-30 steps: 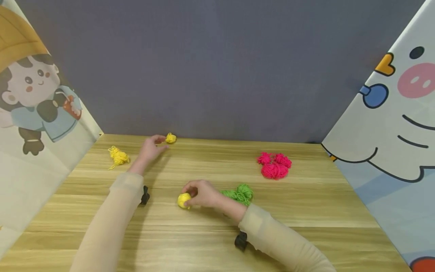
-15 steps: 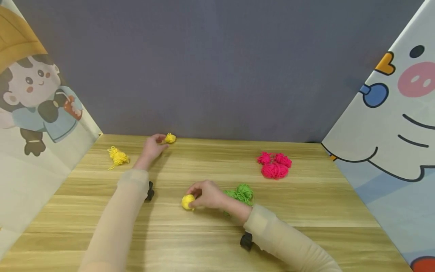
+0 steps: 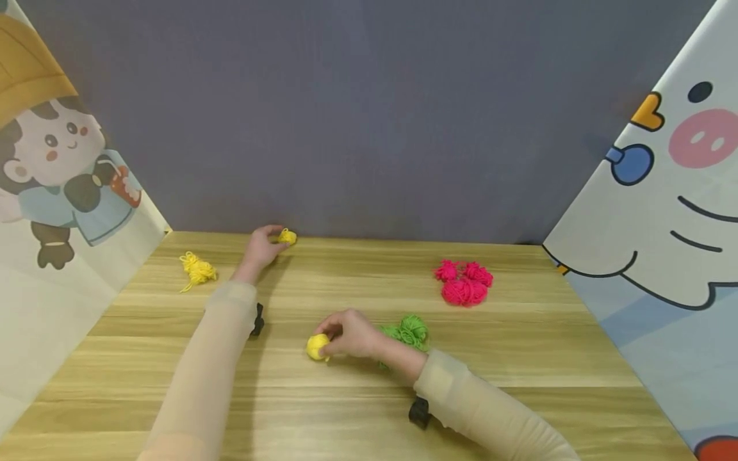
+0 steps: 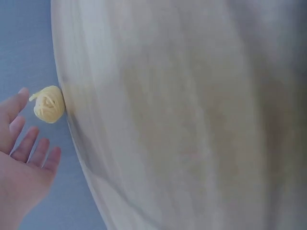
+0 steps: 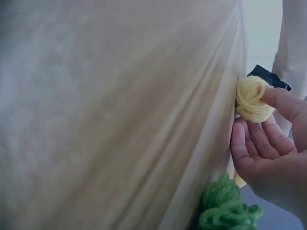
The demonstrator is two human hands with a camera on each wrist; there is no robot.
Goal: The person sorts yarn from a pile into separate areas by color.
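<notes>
At the back edge of the table, my left hand (image 3: 262,248) reaches a small yellow yarn ball (image 3: 287,237). In the left wrist view its fingers are extended and apart, with one fingertip right beside the yellow ball (image 4: 49,104). Nearer the middle front, my right hand (image 3: 353,334) pinches another yellow yarn ball (image 3: 317,347) between thumb and fingers. The right wrist view has the thumb pressed on this ball (image 5: 254,99), low at the tabletop. Green yarn balls (image 3: 412,331) lie behind the right wrist, which partly covers them.
A loose yellow yarn bundle (image 3: 198,270) with a trailing strand lies left of the left forearm. Several pink yarn balls (image 3: 464,291) sit together at the back right. A grey partition (image 3: 369,128) stands along the back of the wooden table (image 3: 519,346), with printed panels at both sides.
My right hand has shifted slightly right with its yellow yarn ball. The left forearm has swung a little to the right, while its hand stays beside the back ball.
</notes>
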